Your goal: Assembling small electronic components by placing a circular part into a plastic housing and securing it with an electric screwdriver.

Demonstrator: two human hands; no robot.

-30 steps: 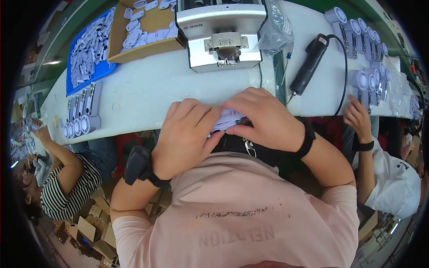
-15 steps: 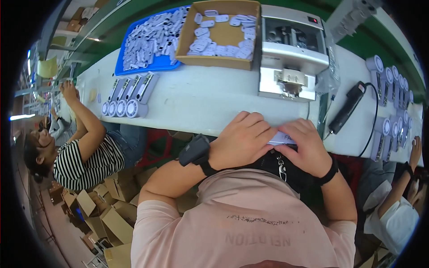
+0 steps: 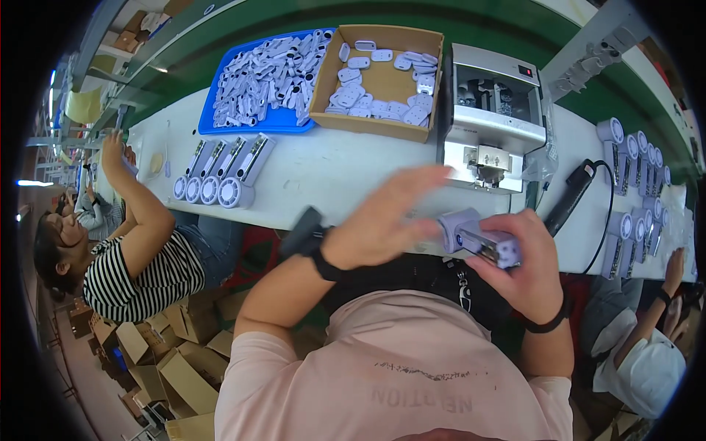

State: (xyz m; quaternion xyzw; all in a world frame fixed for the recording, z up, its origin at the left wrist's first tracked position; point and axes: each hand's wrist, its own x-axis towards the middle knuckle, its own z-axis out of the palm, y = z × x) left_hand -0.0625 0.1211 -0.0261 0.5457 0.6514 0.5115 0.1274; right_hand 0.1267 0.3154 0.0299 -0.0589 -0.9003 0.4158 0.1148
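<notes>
At the table's near edge my right hand (image 3: 528,259) is closed around a lavender handheld fan (image 3: 462,234). The fan lies tilted, its round head toward the left and the open side of its handle showing dark inner parts. My left hand (image 3: 386,219) is smeared by motion just left of the fan's head. Its fingers look stretched out and nothing shows in them; whether the fingertips touch the fan I cannot tell. Beyond the hands stands a silver screw feeder (image 3: 471,136). A black electric screwdriver (image 3: 573,192) lies to the right of my right hand.
Several similar fans (image 3: 229,192) lie in a row at left, and more fans (image 3: 621,224) at right. A blue tray (image 3: 208,121) of small lavender parts and a cardboard box (image 3: 382,126) of flat covers stand behind. Co-workers sit on both sides; cartons (image 3: 184,382) fill the lower left.
Both hands were on the fan before. My left hand has come off it, and the fan has been turned so that its head and open handle show. The view has shifted slightly.
</notes>
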